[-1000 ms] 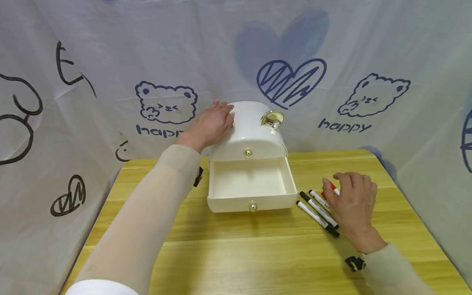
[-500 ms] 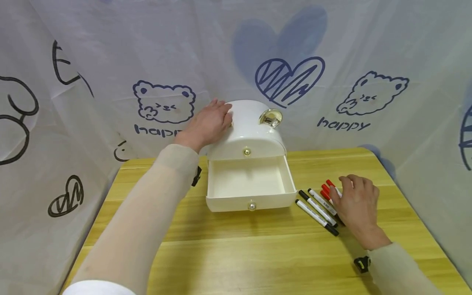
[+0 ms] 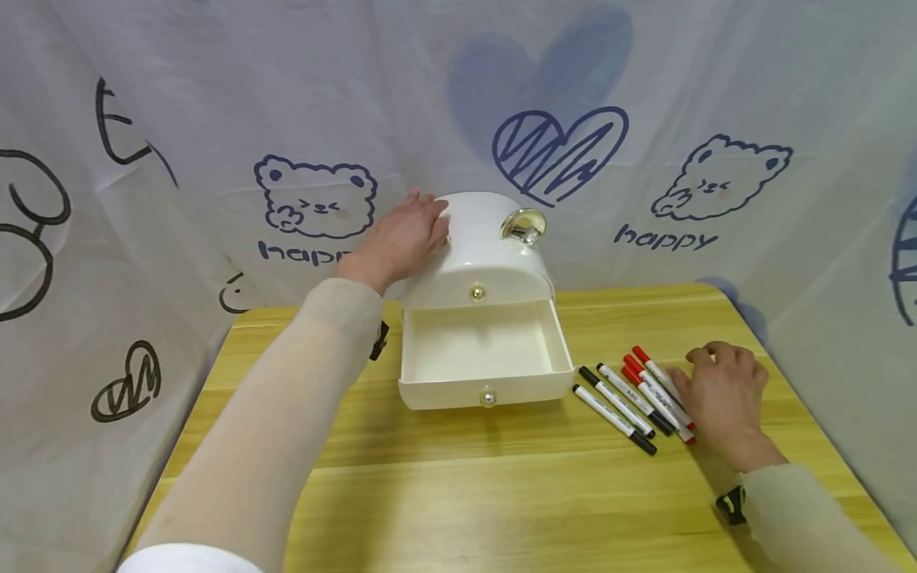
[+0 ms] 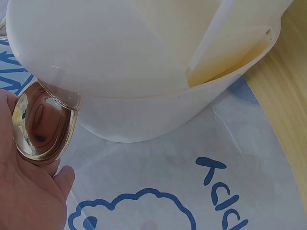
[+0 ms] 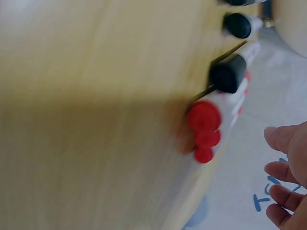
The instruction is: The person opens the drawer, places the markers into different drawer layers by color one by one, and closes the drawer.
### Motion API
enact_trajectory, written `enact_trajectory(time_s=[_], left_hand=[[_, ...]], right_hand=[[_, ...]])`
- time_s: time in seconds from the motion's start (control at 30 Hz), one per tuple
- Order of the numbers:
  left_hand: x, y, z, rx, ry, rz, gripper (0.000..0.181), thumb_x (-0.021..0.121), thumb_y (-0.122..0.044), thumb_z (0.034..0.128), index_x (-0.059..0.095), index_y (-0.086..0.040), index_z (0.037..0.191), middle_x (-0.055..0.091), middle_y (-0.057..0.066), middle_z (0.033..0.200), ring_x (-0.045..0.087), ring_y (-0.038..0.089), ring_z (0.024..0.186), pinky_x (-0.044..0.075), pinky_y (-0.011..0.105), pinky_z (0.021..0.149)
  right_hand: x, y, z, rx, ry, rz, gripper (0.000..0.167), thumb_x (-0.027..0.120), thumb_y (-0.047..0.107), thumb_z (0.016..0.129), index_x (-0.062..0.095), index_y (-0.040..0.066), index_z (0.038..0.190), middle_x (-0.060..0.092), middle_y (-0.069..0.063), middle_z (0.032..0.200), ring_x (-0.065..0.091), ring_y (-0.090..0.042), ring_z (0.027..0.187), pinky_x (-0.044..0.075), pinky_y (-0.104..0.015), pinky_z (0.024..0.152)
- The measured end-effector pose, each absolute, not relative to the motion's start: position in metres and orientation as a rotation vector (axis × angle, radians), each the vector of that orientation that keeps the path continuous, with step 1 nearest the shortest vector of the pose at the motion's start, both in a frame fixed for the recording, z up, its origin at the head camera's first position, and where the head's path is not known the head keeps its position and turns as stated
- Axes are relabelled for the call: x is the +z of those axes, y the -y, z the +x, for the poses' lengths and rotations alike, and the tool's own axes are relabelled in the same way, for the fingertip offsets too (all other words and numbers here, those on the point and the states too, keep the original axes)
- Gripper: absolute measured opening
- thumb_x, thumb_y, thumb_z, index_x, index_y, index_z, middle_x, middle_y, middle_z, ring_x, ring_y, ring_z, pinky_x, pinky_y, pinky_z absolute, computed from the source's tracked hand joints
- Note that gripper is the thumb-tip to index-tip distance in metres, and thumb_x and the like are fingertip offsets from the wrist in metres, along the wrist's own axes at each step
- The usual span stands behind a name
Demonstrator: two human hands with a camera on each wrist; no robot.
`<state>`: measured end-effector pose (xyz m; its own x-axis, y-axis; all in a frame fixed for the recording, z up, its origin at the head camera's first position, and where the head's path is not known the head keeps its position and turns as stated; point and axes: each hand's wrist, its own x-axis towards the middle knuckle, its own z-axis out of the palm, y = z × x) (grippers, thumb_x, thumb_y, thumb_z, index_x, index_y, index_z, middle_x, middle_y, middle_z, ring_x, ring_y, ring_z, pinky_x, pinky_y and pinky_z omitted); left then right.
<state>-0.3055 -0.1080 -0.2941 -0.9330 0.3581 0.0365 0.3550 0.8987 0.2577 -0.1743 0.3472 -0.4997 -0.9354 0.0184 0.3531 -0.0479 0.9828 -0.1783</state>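
A white rounded box stands at the back of the table, its lower drawer pulled out and empty. My left hand rests on the box's upper left side; in the left wrist view the hand lies around a shiny gold round piece, fingers curved at it. To the right of the drawer lie several markers with black or red caps. Just right of the red markers, my right hand hovers with loosely bent fingers. The right wrist view shows the hand apart from the red caps, holding nothing.
A second gold round piece sits on the box's right side. The wooden table runs up to a pale cloth with drawn bears and hearts behind it. A dark band is at my right wrist.
My right hand has moved to the right, away from the markers, and the red ones it partly covered now show. The left hand stays at the box.
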Motion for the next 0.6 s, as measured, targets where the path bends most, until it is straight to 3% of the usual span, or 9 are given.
enact_trajectory(time_s=[0.37,0.6], left_hand=[[-0.294,0.108,-0.306,0.404,-3.043,0.571,0.059,0.024,-0.038,0.1157,0.031,-0.011,0.167,0.022,0.013,0.176,0.009,0.031,0.165,0.009,0.043,0.137],[-0.294,0.108,-0.306,0.395,-3.047,0.566,0.058,0.025,-0.038,0.1158,0.032,-0.011,0.167,0.023,0.013,0.176,0.009,0.031,0.165,0.01,0.043,0.137]], right_hand=[[-0.511,-0.354,-0.177,0.223,2.836,0.068,0.035,0.073,0.03,0.099,0.071,-0.004,0.106,0.058,-0.034,0.119,0.043,-0.061,0.117,0.036,-0.081,0.091],[-0.519,-0.355,-0.178,0.193,2.857,0.076,0.03,0.073,0.03,0.099,0.069,0.001,0.091,0.059,-0.031,0.115,0.046,-0.058,0.113,0.037,-0.079,0.09]])
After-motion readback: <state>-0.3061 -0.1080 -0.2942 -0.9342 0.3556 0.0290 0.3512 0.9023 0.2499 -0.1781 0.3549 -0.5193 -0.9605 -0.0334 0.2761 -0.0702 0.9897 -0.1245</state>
